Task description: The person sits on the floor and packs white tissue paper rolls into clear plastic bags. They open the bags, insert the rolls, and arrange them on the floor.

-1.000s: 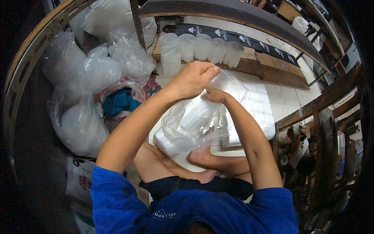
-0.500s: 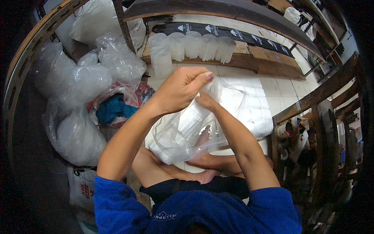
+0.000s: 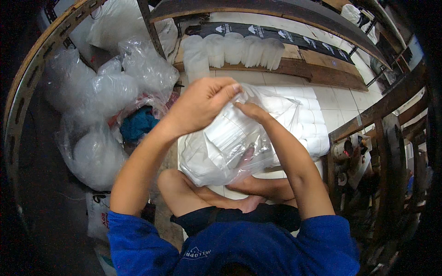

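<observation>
A clear plastic bag (image 3: 221,158) with white rolled or stacked pieces inside stands in front of my crossed legs. My left hand (image 3: 202,102) is closed on the bag's gathered top edge, thumb pressed against the fingers. Just right of it and slightly nearer, my right hand (image 3: 252,111) pinches the same plastic at the mouth. Most of its fingers are hidden behind the film. Beyond the bag and to its right, white rolls (image 3: 311,117) lie in close rows on the tiled floor.
Translucent white bundles (image 3: 234,48) stand in a row on a wooden board (image 3: 322,69) at the back. Several filled plastic bags (image 3: 103,92) and teal cloth (image 3: 140,123) crowd the left. A dark slatted wooden rack (image 3: 386,138) borders the right; a shelf edge (image 3: 271,14) crosses above.
My hands have drawn slightly apart at the bag's mouth, the left one shifting left. Both keep hold of the plastic. The whole view has shifted a little.
</observation>
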`<state>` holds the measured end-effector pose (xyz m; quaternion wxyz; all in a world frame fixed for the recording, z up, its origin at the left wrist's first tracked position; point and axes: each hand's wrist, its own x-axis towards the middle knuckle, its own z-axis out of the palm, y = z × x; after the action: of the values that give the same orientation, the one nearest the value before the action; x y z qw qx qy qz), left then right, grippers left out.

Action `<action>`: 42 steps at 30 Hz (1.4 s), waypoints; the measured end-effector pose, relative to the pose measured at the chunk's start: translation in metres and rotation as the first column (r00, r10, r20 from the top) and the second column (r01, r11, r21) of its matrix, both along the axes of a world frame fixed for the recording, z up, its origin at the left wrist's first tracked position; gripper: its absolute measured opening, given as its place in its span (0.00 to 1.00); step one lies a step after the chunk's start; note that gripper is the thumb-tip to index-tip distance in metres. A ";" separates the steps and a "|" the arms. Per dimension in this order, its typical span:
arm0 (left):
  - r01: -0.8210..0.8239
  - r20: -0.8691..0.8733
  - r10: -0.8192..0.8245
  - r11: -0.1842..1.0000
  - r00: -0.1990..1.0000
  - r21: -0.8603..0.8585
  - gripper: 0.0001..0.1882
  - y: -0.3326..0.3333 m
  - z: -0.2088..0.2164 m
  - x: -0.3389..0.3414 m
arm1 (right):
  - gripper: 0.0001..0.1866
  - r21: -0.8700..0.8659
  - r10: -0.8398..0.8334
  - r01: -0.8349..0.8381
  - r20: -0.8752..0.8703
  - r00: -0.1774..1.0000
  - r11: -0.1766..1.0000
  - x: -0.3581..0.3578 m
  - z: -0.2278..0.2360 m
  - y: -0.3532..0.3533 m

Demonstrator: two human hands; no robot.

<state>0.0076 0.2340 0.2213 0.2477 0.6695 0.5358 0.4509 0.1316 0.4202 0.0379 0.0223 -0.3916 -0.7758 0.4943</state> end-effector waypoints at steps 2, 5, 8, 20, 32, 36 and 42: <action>-0.015 -0.100 0.004 0.994 0.995 -0.105 0.16 -0.008 0.007 0.012 | 0.36 0.114 -0.023 0.024 -0.013 1.000 0.993 -0.002 -0.003 -0.008; -0.033 -0.132 0.015 0.991 0.991 -0.133 0.15 -0.006 0.007 0.020 | 0.41 0.271 -0.050 0.027 0.081 0.995 0.962 -0.005 -0.020 -0.013; -0.003 -0.095 -0.008 0.993 0.995 -0.121 0.15 -0.007 0.002 0.022 | 0.45 0.280 -0.108 0.035 0.252 0.962 0.959 -0.011 -0.066 0.011; -0.035 -0.184 0.015 0.994 0.983 -0.107 0.15 0.002 0.003 0.036 | 0.44 0.156 -0.041 0.027 0.085 0.996 0.987 -0.013 -0.153 0.032; -0.360 -0.288 0.351 0.933 0.891 0.024 0.13 -0.011 0.009 0.024 | 0.16 0.580 0.057 0.351 -0.569 0.820 0.736 0.129 0.101 -0.077; -0.353 -0.344 0.360 0.932 0.867 0.086 0.13 -0.003 0.011 0.033 | 0.39 0.696 -0.187 0.542 -0.522 0.832 0.471 0.164 0.068 -0.055; -0.131 -0.659 0.614 0.767 0.435 0.628 0.06 -0.002 0.033 0.083 | 0.11 0.395 -0.142 0.425 -0.575 0.806 0.815 0.161 0.040 -0.030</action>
<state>0.0904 0.2319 0.2539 -0.3290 0.6965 0.5925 0.2359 0.2925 0.3902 0.0779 0.4091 -0.3386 -0.7714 0.3505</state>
